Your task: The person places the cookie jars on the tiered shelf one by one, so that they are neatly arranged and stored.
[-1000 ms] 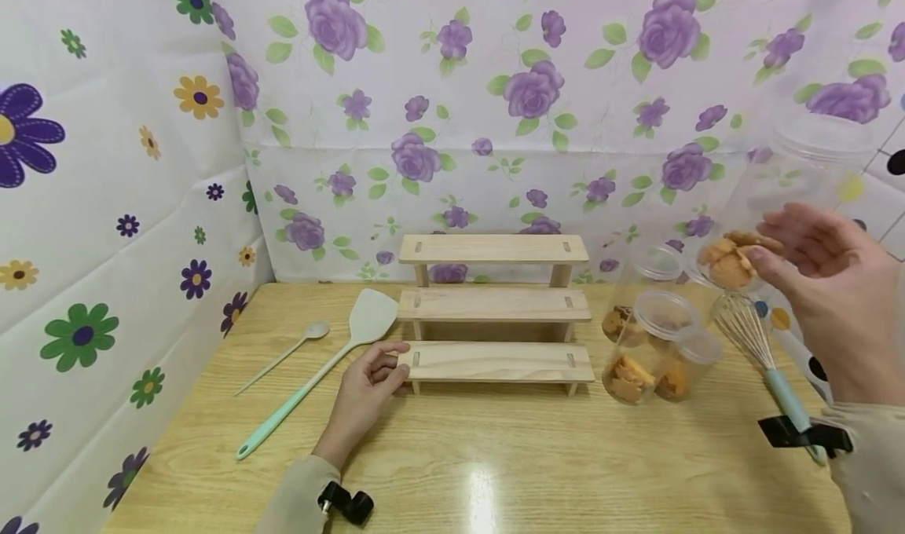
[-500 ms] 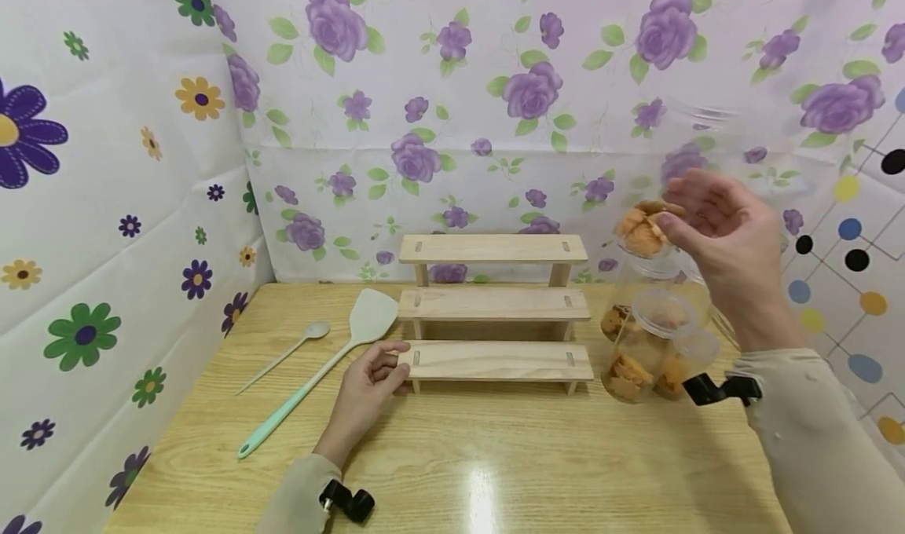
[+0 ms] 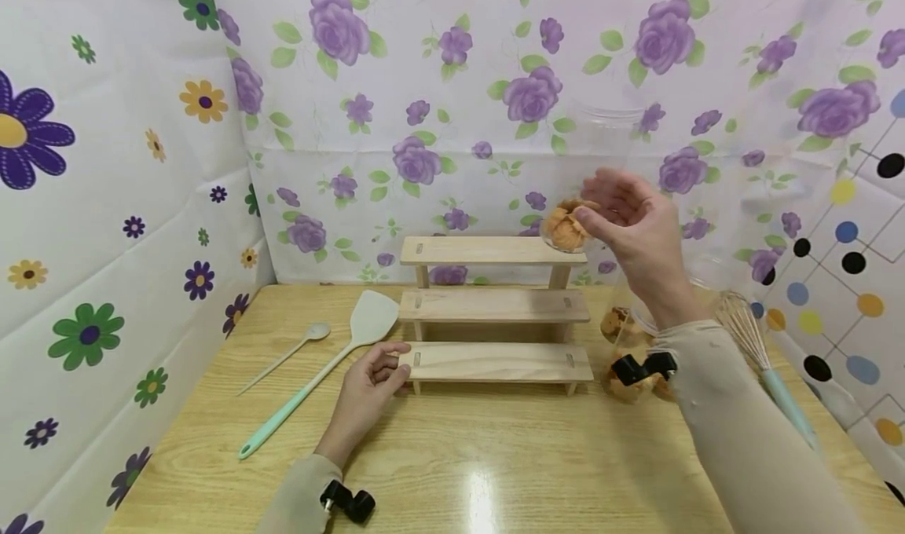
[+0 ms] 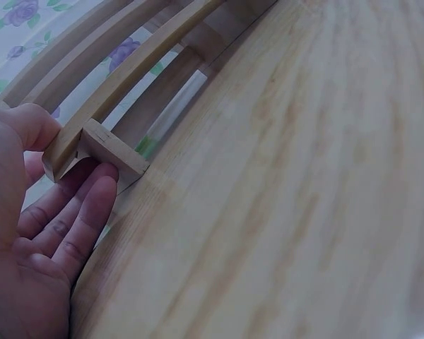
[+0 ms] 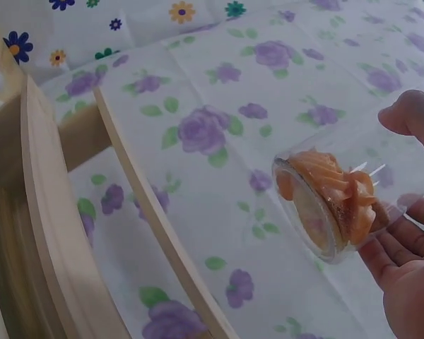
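1. Your right hand (image 3: 632,232) grips a clear jar (image 3: 585,153) between thumb and fingers, cookies (image 3: 566,226) at its base.
2. The jar sits left of that palm, long axis near upright, over the right end of the top step (image 3: 481,250); the right wrist view shows them apart.
3. Your left hand (image 3: 368,393), farther from the jar, pinches the left end of the bottom step (image 3: 495,361), thumb above, fingers beneath.
4. Your right sleeve (image 3: 742,408) partly hides other jars (image 3: 622,381) standing just right of the steps; they could catch your forearm if it drops.
5. On the worktop (image 3: 424,471), a whisk (image 3: 774,385) lies far right; a spatula (image 3: 373,320) and spoon (image 3: 316,331) lie left.
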Available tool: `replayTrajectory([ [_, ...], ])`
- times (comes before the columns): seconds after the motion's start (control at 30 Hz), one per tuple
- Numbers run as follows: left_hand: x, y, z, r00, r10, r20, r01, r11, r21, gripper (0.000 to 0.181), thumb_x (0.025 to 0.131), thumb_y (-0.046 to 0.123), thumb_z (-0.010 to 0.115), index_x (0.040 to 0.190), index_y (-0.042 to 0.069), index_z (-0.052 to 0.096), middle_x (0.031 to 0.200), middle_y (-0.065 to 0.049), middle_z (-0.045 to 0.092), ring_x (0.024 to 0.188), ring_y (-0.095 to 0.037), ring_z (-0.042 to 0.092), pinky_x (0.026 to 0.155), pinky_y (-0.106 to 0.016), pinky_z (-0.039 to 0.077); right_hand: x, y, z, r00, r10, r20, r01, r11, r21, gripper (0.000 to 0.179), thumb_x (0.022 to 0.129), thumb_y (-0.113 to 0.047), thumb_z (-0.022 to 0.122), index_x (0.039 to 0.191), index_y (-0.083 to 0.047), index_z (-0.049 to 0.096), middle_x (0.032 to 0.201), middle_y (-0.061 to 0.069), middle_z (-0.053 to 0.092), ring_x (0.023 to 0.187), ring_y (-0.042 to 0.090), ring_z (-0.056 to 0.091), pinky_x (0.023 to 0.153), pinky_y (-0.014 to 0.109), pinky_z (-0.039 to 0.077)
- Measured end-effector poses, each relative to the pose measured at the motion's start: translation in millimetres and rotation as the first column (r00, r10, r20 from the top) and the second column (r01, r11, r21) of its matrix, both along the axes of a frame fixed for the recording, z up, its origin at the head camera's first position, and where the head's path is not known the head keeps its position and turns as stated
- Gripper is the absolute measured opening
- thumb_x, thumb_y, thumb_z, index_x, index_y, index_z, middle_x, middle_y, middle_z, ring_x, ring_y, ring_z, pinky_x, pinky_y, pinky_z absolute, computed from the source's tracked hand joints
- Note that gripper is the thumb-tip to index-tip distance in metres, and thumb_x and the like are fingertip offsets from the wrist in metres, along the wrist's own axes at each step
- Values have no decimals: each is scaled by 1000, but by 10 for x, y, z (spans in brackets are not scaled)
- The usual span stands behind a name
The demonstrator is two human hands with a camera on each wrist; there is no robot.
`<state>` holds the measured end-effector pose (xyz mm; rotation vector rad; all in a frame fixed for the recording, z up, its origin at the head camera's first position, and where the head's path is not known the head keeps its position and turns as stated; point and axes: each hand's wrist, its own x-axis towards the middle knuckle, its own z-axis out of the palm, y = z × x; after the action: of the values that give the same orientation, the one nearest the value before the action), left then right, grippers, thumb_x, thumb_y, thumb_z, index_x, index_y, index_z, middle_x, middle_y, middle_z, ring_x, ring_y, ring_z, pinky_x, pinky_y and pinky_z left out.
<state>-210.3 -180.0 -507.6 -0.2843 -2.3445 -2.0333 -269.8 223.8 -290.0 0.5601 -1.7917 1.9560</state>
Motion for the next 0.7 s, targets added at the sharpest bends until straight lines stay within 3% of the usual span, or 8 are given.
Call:
replayTrajectory([
  [0.3, 6, 4, 4, 1000, -5, 11, 5, 1000, 7, 32, 110, 14, 74, 142, 17, 70, 116, -21, 72, 98, -29, 76, 85, -40, 71, -157, -465, -102, 999, 12, 46, -16, 995, 95, 56, 96, -8, 89, 147, -7, 67, 138, 8, 72, 127, 25, 69, 109, 24, 59],
  [0.47, 7, 12, 3, 1000, -5, 14, 5, 1000, 5, 32, 110, 14, 74, 142, 17, 70, 116, -21, 72, 98, -29, 76, 85, -39, 71, -225, -695, -171, 996, 34, 80, -42, 993, 106, 61, 96, -9, 90, 151, -4, 64, 143, 11, 70, 132, 28, 67, 115, 29, 57],
  [0.7, 0, -6, 11, 1000, -8, 3, 8, 1000, -14, 32, 111, 15, 73, 142, 16, 70, 115, -21, 71, 97, -29, 76, 84, -39, 71, -333, -1045, -290, 993, 101, 60, -107, 989, 101, 62, 97, -7, 88, 152, 0, 61, 147, 14, 67, 136, 26, 65, 123, 41, 53],
])
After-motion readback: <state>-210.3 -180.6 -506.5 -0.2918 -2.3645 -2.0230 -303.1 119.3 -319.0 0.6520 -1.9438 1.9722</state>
